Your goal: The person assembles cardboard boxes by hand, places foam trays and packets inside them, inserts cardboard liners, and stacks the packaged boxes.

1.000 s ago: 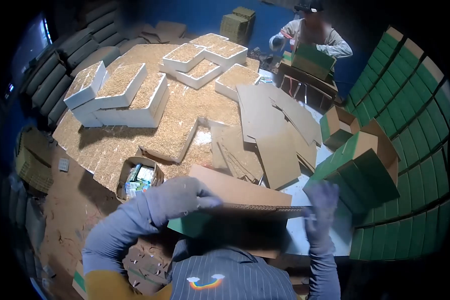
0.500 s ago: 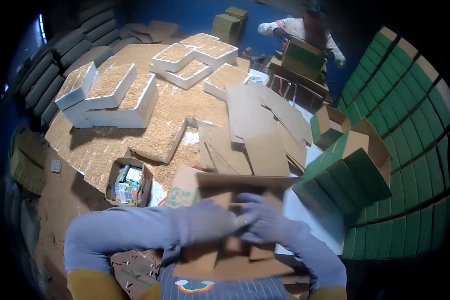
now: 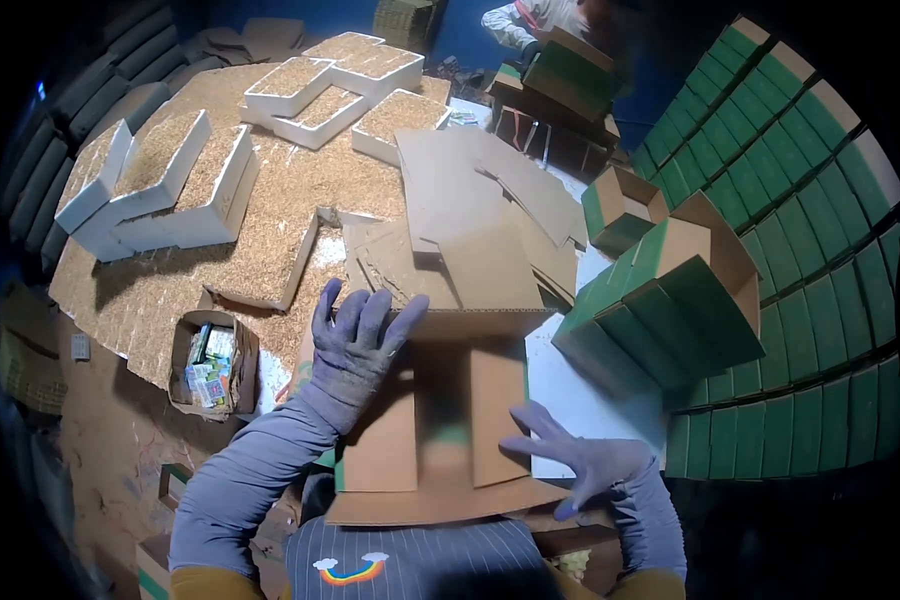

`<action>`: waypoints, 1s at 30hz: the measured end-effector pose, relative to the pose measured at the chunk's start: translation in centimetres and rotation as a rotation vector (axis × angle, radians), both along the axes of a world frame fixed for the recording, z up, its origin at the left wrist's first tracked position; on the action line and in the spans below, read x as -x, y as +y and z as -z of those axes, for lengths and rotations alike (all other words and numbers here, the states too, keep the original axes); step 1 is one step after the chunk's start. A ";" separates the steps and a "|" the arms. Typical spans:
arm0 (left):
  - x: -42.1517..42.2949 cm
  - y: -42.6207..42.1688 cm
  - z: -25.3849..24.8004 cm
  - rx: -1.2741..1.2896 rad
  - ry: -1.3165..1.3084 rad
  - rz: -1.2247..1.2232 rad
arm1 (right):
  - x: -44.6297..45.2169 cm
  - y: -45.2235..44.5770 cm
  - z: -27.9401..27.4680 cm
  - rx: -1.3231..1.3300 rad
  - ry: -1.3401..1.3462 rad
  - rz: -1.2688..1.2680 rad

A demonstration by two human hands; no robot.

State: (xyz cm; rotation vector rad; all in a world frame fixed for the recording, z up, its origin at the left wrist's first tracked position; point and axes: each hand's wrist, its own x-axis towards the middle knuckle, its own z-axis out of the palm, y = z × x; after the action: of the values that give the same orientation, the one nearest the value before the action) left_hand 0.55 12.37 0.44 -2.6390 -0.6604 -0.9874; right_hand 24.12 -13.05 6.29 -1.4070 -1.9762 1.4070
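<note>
Right in front of me is a cardboard box (image 3: 380, 450), its short side flaps folded inward with a dark gap between them, its long flaps raised at the far side and lying toward my body. My left hand (image 3: 355, 350), in a greyish-purple glove, is raised at the box's far left corner with fingers spread; whether it touches the cardboard I cannot tell. At the right edge, my right hand (image 3: 585, 455), gloved alike, has its fingers apart, the tips by the right side flap. Neither hand holds anything.
Flat cardboard sheets (image 3: 470, 200) lie beyond the box. White trays (image 3: 390, 125) of tan material stand on the heaped table. A small carton (image 3: 250, 375) of packets is at left. Green boxes (image 3: 660, 290) and a tall green stack (image 3: 810, 240) stand right. A person (image 3: 560, 15) handles a box behind.
My hands were together over the middle of the box; now they are apart, the left toward the far left corner and the right at the right edge. The view has shifted slightly.
</note>
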 end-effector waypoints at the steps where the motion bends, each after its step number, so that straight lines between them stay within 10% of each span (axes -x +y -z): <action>1: 0.5 0.1 -0.5 0.042 0.005 0.037 | 0.5 0.7 -0.4 0.014 -0.069 0.083; 4: 3.0 0.5 -3.2 0.262 -0.044 0.264 | 1.6 2.0 4.8 0.050 0.350 0.975; 6: 6.0 -0.5 -5.3 0.516 0.043 0.495 | 2.0 2.8 7.5 0.053 0.360 1.137; 10: 10.6 -2.0 0.0 0.401 0.600 0.762 | 1.9 5.3 6.4 0.214 0.531 0.898; 12: 9.9 0.1 0.7 0.301 0.429 0.751 | 0.4 6.1 6.4 0.185 0.468 0.833; 13: 9.1 1.9 2.3 0.368 0.251 0.701 | -1.6 5.5 6.3 0.129 0.411 0.837; 14: 8.3 2.8 3.6 1.220 -0.148 0.548 | -1.8 5.8 4.2 0.045 0.569 0.816; 16: 6.0 2.6 4.2 1.038 -0.451 0.395 | -2.1 6.5 -0.1 -0.101 0.901 0.723; 19: 5.4 1.9 -1.8 1.410 -0.271 0.011 | -6.4 7.9 6.2 0.094 0.178 1.001; 20: 5.4 0.7 1.1 1.268 -0.155 -0.059 | -10.3 6.4 15.1 0.070 0.194 1.055; 25: 5.1 9.0 19.2 1.232 -0.686 -0.383 | -4.3 5.3 9.3 0.128 0.442 1.145; 30: 7.4 20.9 20.0 1.494 -0.965 -1.310 | -2.7 5.0 9.0 0.102 0.452 1.255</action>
State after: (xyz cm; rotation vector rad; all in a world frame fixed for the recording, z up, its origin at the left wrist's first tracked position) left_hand -6.81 33.31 -19.59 -0.9928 -3.6077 -1.3120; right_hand 26.81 -8.00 -2.72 -1.6546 -0.4724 1.0147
